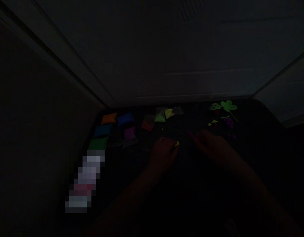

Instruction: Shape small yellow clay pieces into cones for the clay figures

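Note:
The picture is very dark. Near the middle of the dark table, my left hand (164, 151) is closed on a small yellow piece of modelling clay (176, 144), which shows at the fingertips. To its right, my right hand (208, 141) grips a thin pink modelling tool (192, 135), its tip pointing up and left, apart from the clay. A tiny yellow crumb (163, 129) lies beyond my left hand. Past my right hand are small yellow-topped pieces (214, 121) and a purple grape-like cluster (228, 122).
Clay packets lie at the left, including orange (109, 118), blue (125, 119) and green (98, 143). Red (148, 124), pale green (160, 117) and yellow (169, 113) bags sit at the back. A green clover shape (228, 105) lies back right. A pixelated strip (86, 181) covers the left edge.

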